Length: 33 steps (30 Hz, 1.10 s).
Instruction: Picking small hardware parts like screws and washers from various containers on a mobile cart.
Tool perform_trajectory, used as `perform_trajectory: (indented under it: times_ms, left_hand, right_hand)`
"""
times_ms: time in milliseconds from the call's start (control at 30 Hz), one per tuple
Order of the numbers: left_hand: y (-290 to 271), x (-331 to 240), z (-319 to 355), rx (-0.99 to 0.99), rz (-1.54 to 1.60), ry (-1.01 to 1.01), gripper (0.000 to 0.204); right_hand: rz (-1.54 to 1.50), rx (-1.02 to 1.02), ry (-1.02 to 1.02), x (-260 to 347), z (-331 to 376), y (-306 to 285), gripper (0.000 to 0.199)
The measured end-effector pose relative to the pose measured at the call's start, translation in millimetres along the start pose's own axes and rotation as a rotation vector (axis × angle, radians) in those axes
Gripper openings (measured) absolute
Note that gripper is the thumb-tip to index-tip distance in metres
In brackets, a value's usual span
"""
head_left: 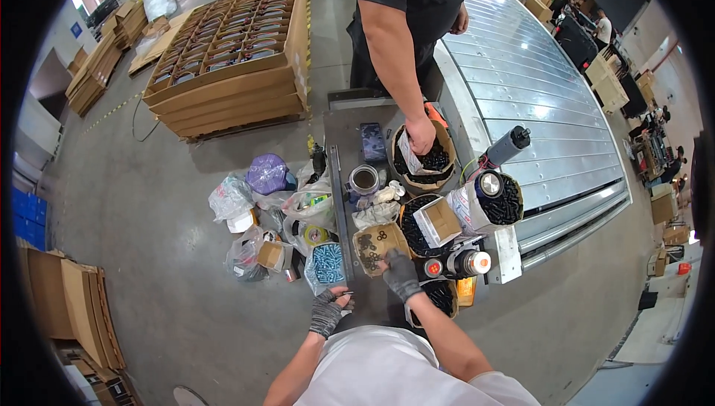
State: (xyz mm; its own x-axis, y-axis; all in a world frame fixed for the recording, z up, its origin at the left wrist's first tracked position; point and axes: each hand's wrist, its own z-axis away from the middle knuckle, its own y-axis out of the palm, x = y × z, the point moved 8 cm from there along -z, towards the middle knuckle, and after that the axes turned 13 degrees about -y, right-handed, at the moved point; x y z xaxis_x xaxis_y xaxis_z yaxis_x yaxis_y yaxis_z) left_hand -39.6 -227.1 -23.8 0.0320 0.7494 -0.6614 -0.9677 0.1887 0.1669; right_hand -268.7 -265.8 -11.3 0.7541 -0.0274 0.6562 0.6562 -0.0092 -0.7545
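Observation:
My left hand (pixel 328 312), in a grey knit glove with bare fingertips, is closed on a small bright metal piece that looks like a bolt. Just beyond it, a bag-lined box of blue-silver bolts (pixel 328 263) stands at the left edge of the bench. My right hand (pixel 401 275), in a similar grey glove, reaches into a shallow cardboard box (pixel 396 233) of small black rings (pixel 368 243). Its fingertips are bent together among the rings; what they pinch is too small to make out.
Cartons of black parts (pixel 503 205), a small open box (pixel 438 222) and a vacuum flask (pixel 469 262) crowd the right side. Across the bench a co-worker's hand (pixel 421 135) dips into another carton. Bags (pixel 309 208) hang at left; a roller conveyor (pixel 536 93) stands right.

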Motion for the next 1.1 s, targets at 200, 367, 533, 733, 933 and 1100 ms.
perform_trajectory:
  times_ms: [200, 367, 533, 733, 933, 1100]
  left_hand:
    - [-14.7, 12.5, -0.4, -0.096, -0.058, -0.070, 0.022]
    - [-16.9, 11.3, 5.7, -0.139, -0.065, -0.075, 0.025]
    - [-13.3, 10.2, 4.2, -0.101, 0.052, -0.070, 0.026]
    - [6.6, -16.6, -26.4, -0.019, 0.118, 0.021, 0.028]
    - [27.9, -55.3, -22.2, 0.021, 0.157, 0.048, 0.030]
    - [46.7, -74.2, -14.4, 0.069, 0.136, 0.112, 0.030]
  right_hand:
    - [0.169, 0.148, -0.029, -37.4, -56.8, 47.8, 0.050]
    - [0.216, 0.223, 0.055, -61.0, -66.6, 73.8, 0.040]
    - [0.266, 0.185, -0.081, -62.8, -63.1, 85.3, 0.031]
    - [0.081, -0.001, -0.120, -65.8, -56.2, 52.4, 0.015]
    - [-0.773, -0.056, 0.167, -37.9, -19.2, 5.2, 0.022]
    - [-1.293, -0.070, 0.426, 6.7, 13.2, -24.2, 0.023]
